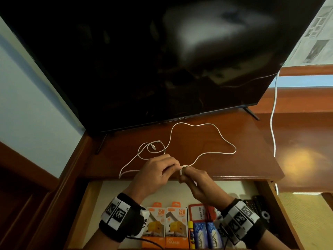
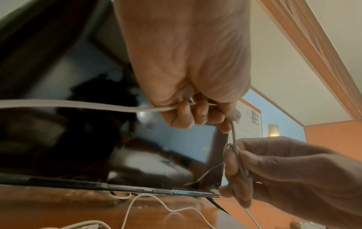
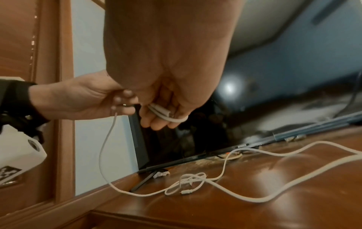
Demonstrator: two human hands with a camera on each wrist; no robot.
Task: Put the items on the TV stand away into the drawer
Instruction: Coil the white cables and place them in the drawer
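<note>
A long white cable [image 1: 234, 151] lies in loose loops on the brown TV stand [image 1: 252, 159], one plug end [image 1: 153, 146] inside a small coil. Both hands meet over the stand's front edge, above the open drawer [image 1: 88, 201]. My left hand [image 1: 162, 168] has its fingers curled round a stretch of the cable [image 2: 78, 103]. My right hand [image 1: 191, 179] holds the other plug end, with a turn of cable looped round its fingers [image 3: 170, 117]. From the left hand [image 3: 121, 100] the cable [image 3: 256, 201] hangs down onto the stand.
A large dark TV [image 1: 162, 60] stands at the back of the stand on thin feet. Another white cord [image 1: 273, 114] hangs down at the right. The drawer holds two orange charger boxes [image 1: 176, 226], a red card holder [image 1: 198, 212], blue packs [image 1: 200, 233] and a black remote [image 1: 259, 208].
</note>
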